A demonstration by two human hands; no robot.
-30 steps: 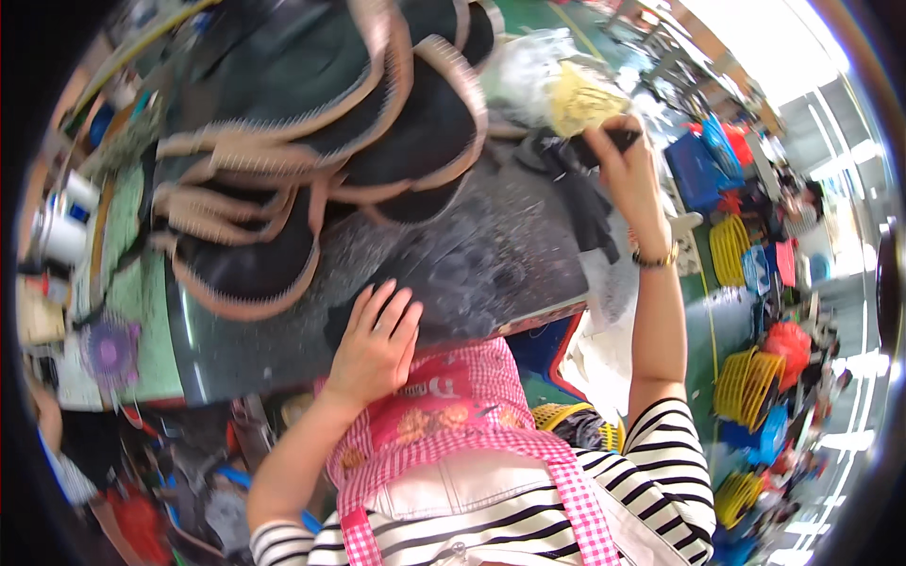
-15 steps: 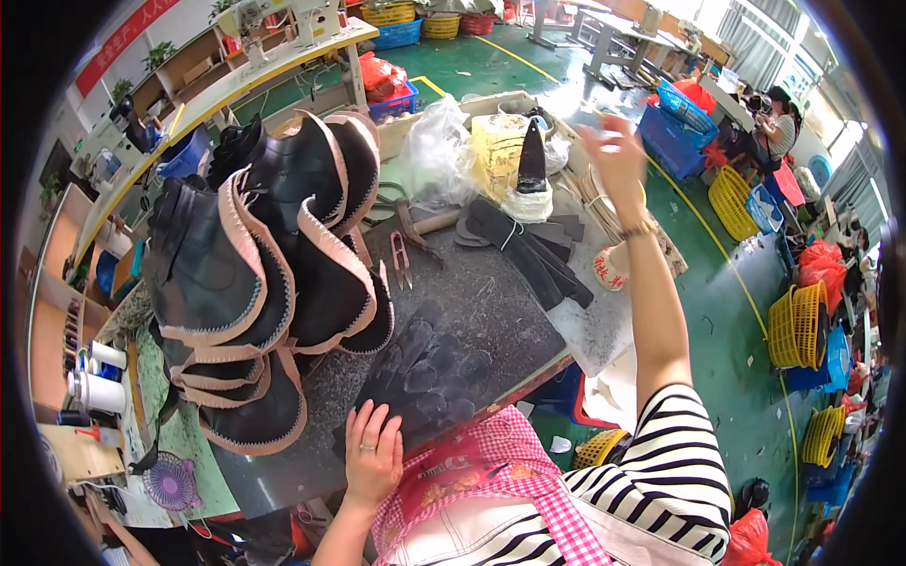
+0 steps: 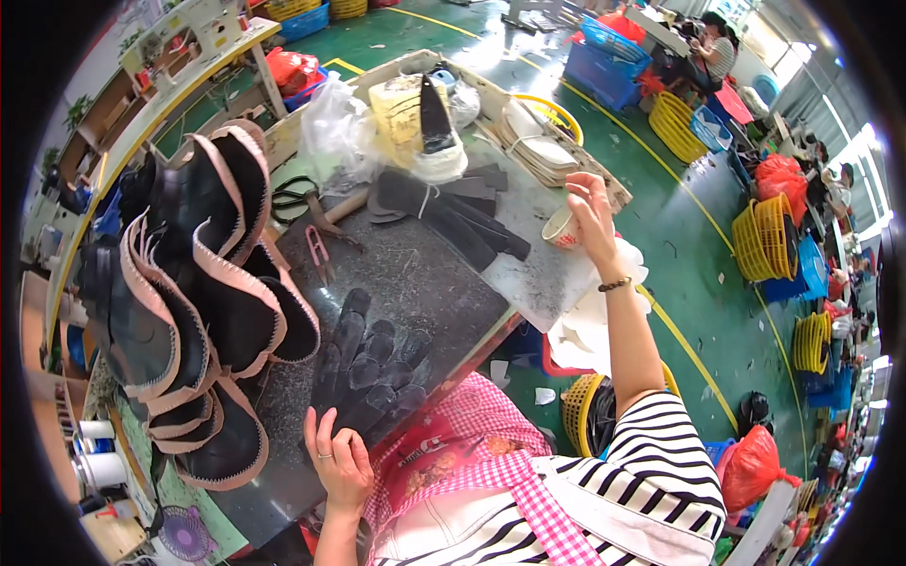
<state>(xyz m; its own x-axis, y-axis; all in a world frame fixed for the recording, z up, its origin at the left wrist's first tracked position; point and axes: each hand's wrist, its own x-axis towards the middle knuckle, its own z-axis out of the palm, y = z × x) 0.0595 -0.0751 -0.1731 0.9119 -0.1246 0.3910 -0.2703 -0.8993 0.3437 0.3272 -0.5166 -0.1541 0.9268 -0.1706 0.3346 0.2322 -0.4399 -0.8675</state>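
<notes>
My left hand (image 3: pixel 342 467) rests at the near edge of the dark worktable (image 3: pixel 406 269), fingers a little bent and spread, beside overlapping black cut pieces (image 3: pixel 377 363). My right hand (image 3: pixel 593 222) is raised at the table's right side, its fingers loosely curved and apart. Close by its palm is a small white paper cup with red print (image 3: pixel 559 229); whether they touch I cannot tell. Stacked at the left are black leather shoe uppers (image 3: pixel 236 311) with pale pink stitched edges.
Behind lie red-handled snips (image 3: pixel 318 247), a hammer (image 3: pixel 342 208), green-handled scissors (image 3: pixel 294 198) and a tied bundle of black strips (image 3: pixel 453 222). A yellow block (image 3: pixel 396 106) and a plastic bag (image 3: pixel 330 132) stand farther back. Yellow baskets (image 3: pixel 678 123) line the floor at right; a person (image 3: pixel 713 55) sits beyond.
My right hand has come down from above the table's far right side to beside the paper cup. My left hand stays by the black pieces. The whole view has shifted.
</notes>
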